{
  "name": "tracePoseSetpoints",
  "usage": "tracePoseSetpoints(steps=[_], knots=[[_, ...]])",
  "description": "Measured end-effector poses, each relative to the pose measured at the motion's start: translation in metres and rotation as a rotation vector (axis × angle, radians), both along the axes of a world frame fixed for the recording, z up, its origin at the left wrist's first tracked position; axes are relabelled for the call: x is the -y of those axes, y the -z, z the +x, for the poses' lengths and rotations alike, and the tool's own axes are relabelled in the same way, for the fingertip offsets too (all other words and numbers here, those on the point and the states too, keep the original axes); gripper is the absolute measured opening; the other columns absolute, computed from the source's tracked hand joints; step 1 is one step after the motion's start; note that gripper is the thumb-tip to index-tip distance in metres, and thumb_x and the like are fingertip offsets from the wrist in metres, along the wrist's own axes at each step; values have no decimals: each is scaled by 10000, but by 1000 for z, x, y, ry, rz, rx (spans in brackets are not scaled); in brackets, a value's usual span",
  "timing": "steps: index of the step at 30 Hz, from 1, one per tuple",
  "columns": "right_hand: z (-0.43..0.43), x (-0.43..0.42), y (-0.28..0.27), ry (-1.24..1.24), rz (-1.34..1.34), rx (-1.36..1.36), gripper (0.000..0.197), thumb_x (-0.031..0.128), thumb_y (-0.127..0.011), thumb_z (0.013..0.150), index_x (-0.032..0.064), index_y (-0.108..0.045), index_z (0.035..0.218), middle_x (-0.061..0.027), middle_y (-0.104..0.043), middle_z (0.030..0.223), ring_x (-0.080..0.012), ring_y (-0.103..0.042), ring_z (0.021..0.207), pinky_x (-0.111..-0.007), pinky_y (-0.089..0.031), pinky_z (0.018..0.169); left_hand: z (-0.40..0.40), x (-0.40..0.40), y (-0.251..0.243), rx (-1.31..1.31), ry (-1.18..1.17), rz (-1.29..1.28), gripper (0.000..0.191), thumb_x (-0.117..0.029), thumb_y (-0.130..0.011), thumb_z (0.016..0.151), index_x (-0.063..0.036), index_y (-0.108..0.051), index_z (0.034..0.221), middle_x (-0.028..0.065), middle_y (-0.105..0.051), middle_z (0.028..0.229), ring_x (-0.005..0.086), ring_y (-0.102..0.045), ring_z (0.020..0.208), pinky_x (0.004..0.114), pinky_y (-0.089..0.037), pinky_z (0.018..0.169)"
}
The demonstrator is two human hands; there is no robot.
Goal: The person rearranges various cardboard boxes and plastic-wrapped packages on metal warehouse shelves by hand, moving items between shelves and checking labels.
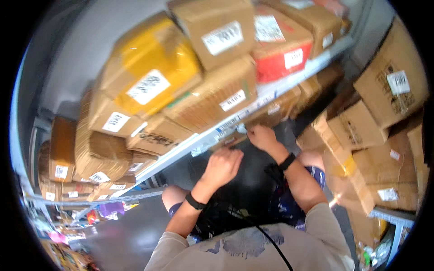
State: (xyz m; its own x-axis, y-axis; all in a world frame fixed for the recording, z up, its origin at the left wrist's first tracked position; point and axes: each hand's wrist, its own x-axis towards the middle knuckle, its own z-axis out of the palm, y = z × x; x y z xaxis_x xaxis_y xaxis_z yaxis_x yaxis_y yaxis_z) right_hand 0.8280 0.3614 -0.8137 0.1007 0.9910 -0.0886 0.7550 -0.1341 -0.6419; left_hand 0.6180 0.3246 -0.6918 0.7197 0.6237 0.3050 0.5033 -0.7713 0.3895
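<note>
My left hand (pixel 223 166) is curled in front of the shelf edge, its knuckles upward. Its fingertips are hidden, so I cannot tell whether anything is in it. To its right and a little farther forward, my right hand (pixel 262 137) has its fingers closed at a small pale piece of plastic film (pixel 241 128). More translucent film (pixel 201 148) shows along the front of the shelf rail (pixel 162 159). Below the rail, partly hidden cardboard boxes (pixel 257 117) sit beyond my hands.
On the shelf are stacked cartons, among them a yellow-taped carton (pixel 183 64) and a red-sided box (pixel 274 69), bearing labels. More cartons (pixel 356 125) are piled at my right. Dark floor (pixel 135 233) shows at left, near a lower shelf with a purple package (pixel 112 210).
</note>
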Motion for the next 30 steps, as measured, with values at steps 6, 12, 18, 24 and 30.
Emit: tracePoseSetpoints(steps=[6,12,18,24,30], knots=[[-9,3,-18,-42,28,88,292,309,-636,930,69,-785,857,-211,-731,841,-424,-713,827,-531,-566,786,-44,13,2,110,-131,-53,152,-133,-687,958,-9,-699,869,190,-693,794,397,-676,766,479,-544,729],[-52,22,-132,-183,330,-8,292,294,-652,952,63,-742,799,-184,-698,742,-406,-693,725,-513,-546,683,-85,34,-33,238,-244,-129,196,-171,-680,982,6,-746,931,214,-727,864,422,-697,814,471,-555,736],[-92,48,-238,-274,436,-145,315,287,-689,975,32,-707,791,-145,-607,596,-315,-615,541,-420,-462,539,-112,38,-44,284,-315,-280,192,-173,-668,987,-1,-749,962,214,-733,865,422,-698,821,463,-556,737],[-157,67,-270,-386,574,-164,272,264,-754,924,69,-691,747,-66,-585,579,-285,-598,578,-406,-452,594,-158,68,-31,435,-267,-622,215,-206,-633,1020,-16,-732,1037,100,-745,807,239,-724,745,372,-544,700],[-225,77,-287,-627,799,-277,194,190,-794,879,84,-687,756,-35,-564,621,-257,-563,659,-388,-429,687,-199,105,-55,571,-332,-740,241,-142,-560,1065,45,-706,1108,76,-746,921,145,-691,880,299,-543,816]])
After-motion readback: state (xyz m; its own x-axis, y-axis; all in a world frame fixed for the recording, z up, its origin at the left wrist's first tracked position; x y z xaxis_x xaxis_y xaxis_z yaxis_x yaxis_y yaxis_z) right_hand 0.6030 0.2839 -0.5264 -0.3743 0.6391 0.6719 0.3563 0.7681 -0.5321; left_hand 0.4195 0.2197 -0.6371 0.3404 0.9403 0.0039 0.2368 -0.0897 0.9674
